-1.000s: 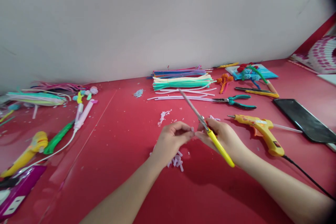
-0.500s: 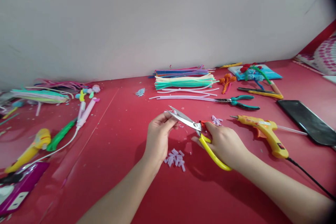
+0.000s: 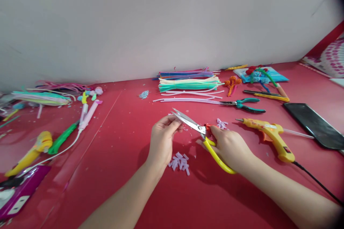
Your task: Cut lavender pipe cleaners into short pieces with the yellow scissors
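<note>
With twelve o'clock at the wall and the scissors' pivot as the centre, the scissors (image 3: 200, 128) are now pointing their blades toward ten o'clock, parted and reaching the left fingertips; one second ago they were standing steeply toward eleven, clear of those fingertips. The right hand (image 3: 232, 146) is keeping its grip wrapped round the yellow handles, which are sticking out toward five o'clock. The left hand (image 3: 161, 137) is sitting farther toward nine than it was; its grip is pinching a tiny lilac piece (image 3: 177, 114), mostly hiding behind fingers and blades. The hands, nearly touching a second ago, are now standing apart.

At seven o'clock, a pile of short lilac bits (image 3: 179, 162) is showing whole on the red counter (image 3: 113, 182), whereas the left wrist was partly covering it. At three, a second small heap (image 3: 221, 123) is showing more fully beside the right hand. Since half a second ago, little is changing: the blades are standing slightly closer together, and both hands are holding nearly the same places.
</note>
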`<state>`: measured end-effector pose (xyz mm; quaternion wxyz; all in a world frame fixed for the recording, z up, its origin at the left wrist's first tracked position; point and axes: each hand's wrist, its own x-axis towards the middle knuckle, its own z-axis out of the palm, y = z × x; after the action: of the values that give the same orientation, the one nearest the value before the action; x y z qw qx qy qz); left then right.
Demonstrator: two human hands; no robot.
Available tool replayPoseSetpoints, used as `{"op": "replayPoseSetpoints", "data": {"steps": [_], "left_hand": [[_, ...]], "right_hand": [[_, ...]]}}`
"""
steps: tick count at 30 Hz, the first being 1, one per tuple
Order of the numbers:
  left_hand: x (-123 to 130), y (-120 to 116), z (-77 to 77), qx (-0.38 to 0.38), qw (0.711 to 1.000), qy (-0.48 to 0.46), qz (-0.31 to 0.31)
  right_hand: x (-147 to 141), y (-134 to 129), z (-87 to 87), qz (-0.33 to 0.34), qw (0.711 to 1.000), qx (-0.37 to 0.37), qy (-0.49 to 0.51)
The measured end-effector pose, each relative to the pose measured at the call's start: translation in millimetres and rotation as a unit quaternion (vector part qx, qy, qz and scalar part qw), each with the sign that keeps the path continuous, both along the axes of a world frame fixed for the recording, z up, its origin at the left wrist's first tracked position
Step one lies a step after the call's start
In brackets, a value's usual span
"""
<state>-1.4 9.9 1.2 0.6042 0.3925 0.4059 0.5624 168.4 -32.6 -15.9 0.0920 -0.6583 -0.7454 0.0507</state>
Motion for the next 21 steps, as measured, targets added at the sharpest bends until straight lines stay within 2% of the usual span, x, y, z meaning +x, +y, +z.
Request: {"op": "replayPoseSetpoints", "data": {"steps": [21], "left_hand": [[-1.3, 0.8, -0.8, 0.005, 1.0, 0.008, -0.007]], "right_hand": [[5.5, 0.3, -5.5, 0.0, 1.0, 0.008, 0.002]]}}
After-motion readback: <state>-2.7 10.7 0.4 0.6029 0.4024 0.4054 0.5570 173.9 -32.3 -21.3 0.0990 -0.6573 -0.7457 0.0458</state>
